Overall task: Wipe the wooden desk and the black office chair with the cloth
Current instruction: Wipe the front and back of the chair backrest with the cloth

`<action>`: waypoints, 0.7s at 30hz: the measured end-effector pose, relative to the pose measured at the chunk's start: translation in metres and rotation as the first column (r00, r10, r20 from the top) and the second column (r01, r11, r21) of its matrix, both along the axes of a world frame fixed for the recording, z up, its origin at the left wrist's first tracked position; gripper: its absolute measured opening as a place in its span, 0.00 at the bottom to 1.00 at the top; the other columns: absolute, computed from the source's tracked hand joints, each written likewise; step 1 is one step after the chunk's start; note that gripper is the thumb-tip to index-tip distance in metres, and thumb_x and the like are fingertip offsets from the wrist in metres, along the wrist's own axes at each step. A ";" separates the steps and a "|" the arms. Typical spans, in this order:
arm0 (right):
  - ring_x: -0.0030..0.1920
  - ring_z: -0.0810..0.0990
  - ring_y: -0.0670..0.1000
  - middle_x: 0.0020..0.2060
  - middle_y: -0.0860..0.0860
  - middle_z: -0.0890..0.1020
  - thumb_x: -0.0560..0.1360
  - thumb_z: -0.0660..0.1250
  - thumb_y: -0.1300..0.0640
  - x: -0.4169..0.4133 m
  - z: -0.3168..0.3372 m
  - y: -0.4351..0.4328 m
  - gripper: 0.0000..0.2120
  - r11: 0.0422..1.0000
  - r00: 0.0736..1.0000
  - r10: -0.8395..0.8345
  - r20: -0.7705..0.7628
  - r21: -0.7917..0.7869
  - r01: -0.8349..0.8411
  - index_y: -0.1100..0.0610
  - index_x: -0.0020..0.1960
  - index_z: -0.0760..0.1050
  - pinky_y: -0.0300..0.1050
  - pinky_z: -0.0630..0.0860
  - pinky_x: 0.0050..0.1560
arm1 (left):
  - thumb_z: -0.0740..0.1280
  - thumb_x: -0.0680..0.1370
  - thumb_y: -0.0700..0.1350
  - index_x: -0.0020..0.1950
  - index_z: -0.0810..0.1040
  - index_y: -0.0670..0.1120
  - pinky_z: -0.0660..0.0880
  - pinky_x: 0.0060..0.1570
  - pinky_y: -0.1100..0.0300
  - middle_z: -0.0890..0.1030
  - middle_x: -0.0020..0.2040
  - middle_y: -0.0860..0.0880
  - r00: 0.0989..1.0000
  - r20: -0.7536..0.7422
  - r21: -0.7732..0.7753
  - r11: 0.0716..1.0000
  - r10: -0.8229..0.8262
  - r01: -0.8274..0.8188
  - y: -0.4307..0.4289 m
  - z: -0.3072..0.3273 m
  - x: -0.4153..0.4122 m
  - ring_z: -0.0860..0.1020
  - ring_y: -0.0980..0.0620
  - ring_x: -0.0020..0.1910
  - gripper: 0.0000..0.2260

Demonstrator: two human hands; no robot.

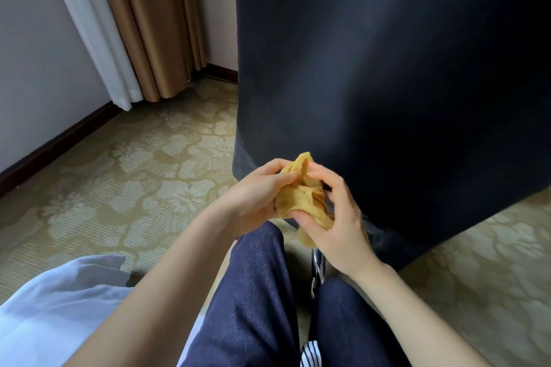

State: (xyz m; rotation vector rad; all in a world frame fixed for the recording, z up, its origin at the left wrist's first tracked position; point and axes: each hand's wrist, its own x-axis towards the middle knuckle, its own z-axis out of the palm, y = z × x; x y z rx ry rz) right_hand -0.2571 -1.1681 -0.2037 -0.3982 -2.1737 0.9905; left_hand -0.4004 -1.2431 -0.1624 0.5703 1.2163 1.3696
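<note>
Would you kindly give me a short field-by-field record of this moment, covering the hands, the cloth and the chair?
cloth: yellow cloth, bunched up between both hands
left hand: left hand grips the cloth's left side
right hand: right hand curls its fingers round the right side
chair: black office chair, directly behind the cloth; contact unclear
floor: patterned carpet
background: brown curtain
</note>
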 end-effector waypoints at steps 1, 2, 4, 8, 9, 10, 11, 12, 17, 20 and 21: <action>0.67 0.71 0.49 0.67 0.46 0.70 0.71 0.69 0.49 -0.001 0.000 0.001 0.23 0.999 0.999 -0.027 -0.023 -0.041 0.026 0.45 0.64 0.66 0.49 0.73 0.64 | 0.58 0.82 0.42 0.55 0.74 0.45 0.80 0.37 0.58 0.82 0.43 0.45 1.000 0.017 -0.005 1.000 -0.008 0.008 0.000 0.001 -0.001 0.82 0.51 0.39 0.06; 0.66 0.71 0.49 0.66 0.47 0.71 0.71 0.69 0.49 -0.001 0.001 0.003 0.21 0.998 0.998 -0.051 -0.034 -0.048 0.049 0.45 0.61 0.66 0.48 0.73 0.63 | 0.58 0.82 0.41 0.55 0.73 0.45 0.79 0.35 0.59 0.83 0.42 0.45 1.000 0.027 -0.011 1.000 -0.012 0.013 -0.001 0.002 -0.002 0.82 0.51 0.37 0.06; 0.66 0.71 0.48 0.66 0.48 0.70 0.70 0.69 0.48 -0.001 0.002 0.004 0.18 0.998 0.998 -0.058 -0.020 -0.009 0.058 0.46 0.56 0.67 0.44 0.73 0.63 | 0.57 0.83 0.41 0.55 0.73 0.44 0.80 0.36 0.57 0.82 0.43 0.44 0.999 0.031 -0.022 1.000 -0.013 0.014 -0.001 0.004 -0.004 0.82 0.51 0.38 0.06; 0.68 0.68 0.47 0.68 0.50 0.68 0.66 0.74 0.47 0.001 -0.004 0.002 0.23 0.993 0.998 -0.026 0.050 0.116 0.020 0.53 0.55 0.68 0.38 0.69 0.63 | 0.57 0.83 0.42 0.54 0.73 0.45 0.78 0.50 0.50 0.79 0.49 0.41 1.000 0.009 -0.025 1.000 -0.016 0.016 0.000 0.005 -0.006 0.79 0.46 0.47 0.06; 0.68 0.68 0.47 0.68 0.50 0.67 0.66 0.75 0.50 0.001 -0.005 0.002 0.22 0.993 0.998 -0.038 0.044 0.110 0.033 0.55 0.54 0.70 0.37 0.69 0.63 | 0.56 0.83 0.42 0.55 0.73 0.44 0.78 0.51 0.50 0.79 0.50 0.41 1.000 0.006 -0.027 0.999 -0.019 0.019 0.000 0.005 -0.006 0.79 0.45 0.49 0.07; 0.69 0.67 0.45 0.68 0.51 0.67 0.66 0.76 0.52 0.002 -0.006 0.003 0.21 0.995 0.998 -0.056 0.032 0.090 0.053 0.56 0.53 0.71 0.35 0.69 0.63 | 0.56 0.83 0.42 0.56 0.72 0.44 0.77 0.53 0.49 0.79 0.51 0.40 1.000 0.004 -0.029 0.999 -0.022 0.023 0.000 0.005 -0.005 0.79 0.45 0.50 0.07; 0.69 0.66 0.44 0.69 0.51 0.67 0.66 0.75 0.54 0.002 -0.005 0.004 0.19 0.996 0.997 -0.074 0.027 0.055 0.073 0.55 0.52 0.72 0.34 0.68 0.64 | 0.56 0.83 0.42 0.57 0.72 0.44 0.77 0.54 0.48 0.79 0.52 0.40 1.000 0.005 -0.025 0.999 -0.027 0.027 0.000 0.005 -0.005 0.79 0.44 0.50 0.07; 0.70 0.65 0.44 0.69 0.52 0.66 0.66 0.75 0.56 0.003 -0.003 0.004 0.18 0.997 0.997 -0.078 0.026 0.008 0.077 0.54 0.52 0.71 0.35 0.67 0.65 | 0.56 0.83 0.42 0.57 0.72 0.44 0.77 0.53 0.49 0.79 0.52 0.40 0.999 0.010 -0.016 0.999 -0.034 0.034 0.000 0.005 -0.004 0.79 0.45 0.50 0.07; 0.69 0.68 0.47 0.69 0.55 0.67 0.69 0.72 0.54 0.005 0.011 0.002 0.16 0.995 0.998 0.060 -0.026 -0.080 -0.061 0.54 0.53 0.70 0.40 0.70 0.64 | 0.56 0.83 0.43 0.60 0.73 0.44 0.79 0.47 0.54 0.79 0.50 0.42 0.996 0.043 0.036 0.996 -0.084 0.082 0.003 0.009 -0.003 0.80 0.48 0.47 0.10; 0.66 0.71 0.46 0.66 0.52 0.71 0.69 0.73 0.59 0.003 0.017 0.002 0.14 0.998 0.999 -0.025 -0.045 -0.056 0.022 0.49 0.51 0.72 0.38 0.71 0.62 | 0.57 0.82 0.44 0.58 0.76 0.45 0.81 0.45 0.54 0.82 0.48 0.44 0.993 0.036 0.021 0.993 -0.115 0.115 0.006 0.013 -0.007 0.82 0.48 0.45 0.09; 0.64 0.72 0.48 0.65 0.50 0.72 0.68 0.73 0.59 0.001 0.017 0.002 0.13 0.997 0.996 -0.077 -0.048 -0.015 0.076 0.50 0.49 0.75 0.39 0.71 0.61 | 0.58 0.82 0.44 0.56 0.77 0.46 0.81 0.46 0.53 0.83 0.47 0.44 0.993 0.015 0.009 0.993 -0.121 0.121 0.006 0.013 -0.009 0.83 0.48 0.45 0.09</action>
